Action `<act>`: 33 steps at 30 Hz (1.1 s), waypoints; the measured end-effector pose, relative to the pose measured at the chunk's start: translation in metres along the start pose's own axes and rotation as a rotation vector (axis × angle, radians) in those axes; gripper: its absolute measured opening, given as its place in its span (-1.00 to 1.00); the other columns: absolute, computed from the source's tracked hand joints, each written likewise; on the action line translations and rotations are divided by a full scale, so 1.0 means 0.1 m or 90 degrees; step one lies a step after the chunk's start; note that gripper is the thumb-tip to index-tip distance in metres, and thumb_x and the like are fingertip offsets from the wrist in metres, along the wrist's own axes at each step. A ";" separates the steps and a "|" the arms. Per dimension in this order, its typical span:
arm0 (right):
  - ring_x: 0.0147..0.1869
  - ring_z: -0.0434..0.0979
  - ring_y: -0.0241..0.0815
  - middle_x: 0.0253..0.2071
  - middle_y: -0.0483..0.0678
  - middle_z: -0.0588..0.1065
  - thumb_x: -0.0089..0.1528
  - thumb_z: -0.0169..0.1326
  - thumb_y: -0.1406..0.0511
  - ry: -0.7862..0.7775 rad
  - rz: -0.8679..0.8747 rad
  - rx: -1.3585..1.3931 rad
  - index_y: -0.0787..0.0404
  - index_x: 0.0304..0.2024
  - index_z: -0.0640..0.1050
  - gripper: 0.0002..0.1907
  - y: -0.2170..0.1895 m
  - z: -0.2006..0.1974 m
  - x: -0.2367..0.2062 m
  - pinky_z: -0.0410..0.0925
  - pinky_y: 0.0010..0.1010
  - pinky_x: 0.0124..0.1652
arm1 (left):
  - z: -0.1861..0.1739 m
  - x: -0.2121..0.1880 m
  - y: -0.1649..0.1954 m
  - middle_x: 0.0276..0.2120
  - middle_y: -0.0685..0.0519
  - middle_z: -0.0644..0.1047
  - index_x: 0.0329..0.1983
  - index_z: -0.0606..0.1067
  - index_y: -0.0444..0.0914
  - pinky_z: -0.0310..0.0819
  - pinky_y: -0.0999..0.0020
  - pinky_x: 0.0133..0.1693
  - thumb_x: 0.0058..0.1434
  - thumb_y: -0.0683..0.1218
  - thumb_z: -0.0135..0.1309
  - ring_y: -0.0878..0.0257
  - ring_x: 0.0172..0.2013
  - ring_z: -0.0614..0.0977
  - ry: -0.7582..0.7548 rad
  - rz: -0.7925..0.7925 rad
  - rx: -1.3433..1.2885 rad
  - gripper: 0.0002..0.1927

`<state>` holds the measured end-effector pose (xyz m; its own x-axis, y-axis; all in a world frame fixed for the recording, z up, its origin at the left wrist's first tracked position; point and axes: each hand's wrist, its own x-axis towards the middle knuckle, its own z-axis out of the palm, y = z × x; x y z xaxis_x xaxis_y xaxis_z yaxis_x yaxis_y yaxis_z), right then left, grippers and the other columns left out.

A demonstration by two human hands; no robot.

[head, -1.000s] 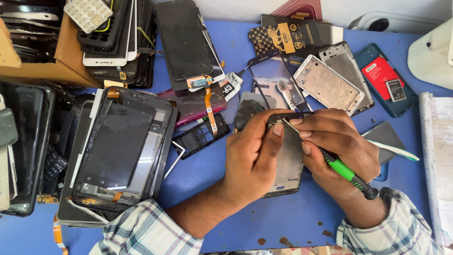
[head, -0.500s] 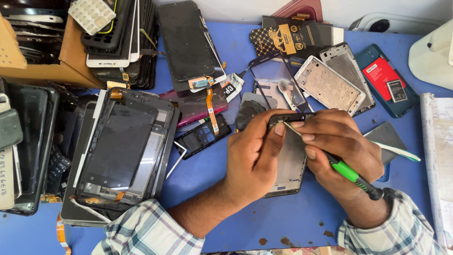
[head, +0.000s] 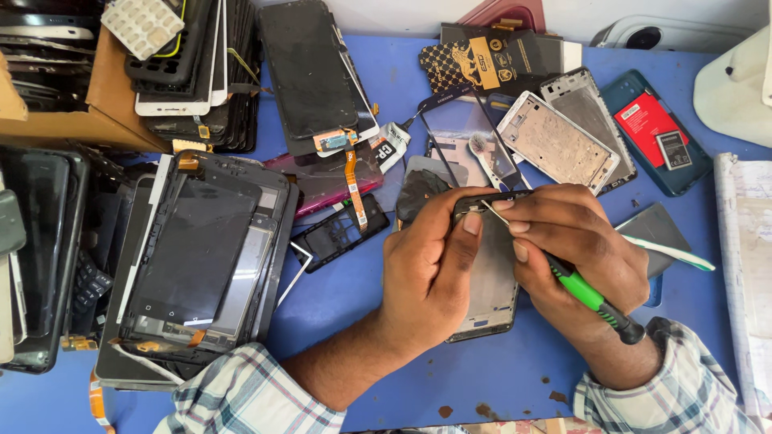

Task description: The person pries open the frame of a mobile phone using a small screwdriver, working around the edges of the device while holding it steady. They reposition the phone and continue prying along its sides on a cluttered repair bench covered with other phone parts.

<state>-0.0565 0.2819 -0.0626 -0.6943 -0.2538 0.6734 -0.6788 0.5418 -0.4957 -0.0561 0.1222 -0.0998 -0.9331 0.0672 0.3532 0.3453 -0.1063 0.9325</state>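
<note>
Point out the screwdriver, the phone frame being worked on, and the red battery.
screwdriver [head: 587,293]: head view, on its green handle below the right hand.
phone frame [head: 490,281]: head view, on its bare metal middle between the hands.
red battery [head: 655,128]: head view, on its red face.

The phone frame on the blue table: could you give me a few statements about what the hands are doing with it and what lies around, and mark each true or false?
1. The right hand holds a screwdriver with a green and black handle. True.
2. The left hand lies flat on the table, away from the phone frame. False: it grips the frame's top left edge.
3. The screwdriver's metal tip touches the top end of the phone frame. True.
4. The blue table is bare except for the frame. False: many phone screens and parts lie about, such as a stack of screens to the left.
5. A teal phone back with a red battery lies at the upper right. True.
</note>
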 end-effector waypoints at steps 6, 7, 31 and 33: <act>0.01 0.63 0.08 -0.09 0.17 0.57 0.19 0.19 0.58 0.000 0.010 0.011 0.35 -0.19 0.44 -0.78 0.00 0.00 -0.01 0.49 -0.17 0.05 | 0.01 0.01 -0.01 -0.12 -0.04 0.65 0.14 0.49 -0.33 0.60 0.42 -0.08 0.56 -0.16 -0.08 0.26 -0.14 0.74 0.001 -0.011 -0.002 -0.78; 0.01 0.63 0.08 -0.08 0.17 0.57 0.20 0.19 0.57 0.001 0.013 0.013 0.35 -0.19 0.45 -0.79 0.00 0.00 -0.01 0.49 -0.16 0.05 | 0.01 0.01 -0.01 -0.13 -0.05 0.65 0.13 0.49 -0.33 0.59 0.42 -0.10 0.55 -0.17 -0.08 0.27 -0.16 0.73 0.000 -0.018 -0.004 -0.79; -0.03 0.62 0.05 -0.09 0.16 0.58 0.20 0.19 0.56 0.000 0.010 0.017 0.35 -0.20 0.45 -0.81 -0.02 -0.02 0.01 0.49 -0.20 0.02 | -0.01 0.02 0.00 -0.15 -0.05 0.65 0.11 0.50 -0.34 0.59 0.41 -0.13 0.56 -0.14 -0.10 0.28 -0.20 0.71 -0.015 -0.022 -0.017 -0.78; -0.03 0.63 0.06 -0.11 0.14 0.58 0.18 0.19 0.53 -0.012 0.005 0.029 0.34 -0.21 0.47 -0.81 -0.03 -0.05 0.01 0.48 -0.16 0.04 | -0.02 0.03 0.00 -0.15 -0.05 0.65 0.11 0.50 -0.34 0.59 0.41 -0.11 0.56 -0.13 -0.11 0.28 -0.19 0.71 -0.023 -0.026 -0.028 -0.77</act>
<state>-0.0541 0.2837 -0.0581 -0.7042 -0.2651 0.6587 -0.6827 0.5076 -0.5256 -0.0588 0.1201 -0.0986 -0.9417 0.1083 0.3186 0.3019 -0.1462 0.9421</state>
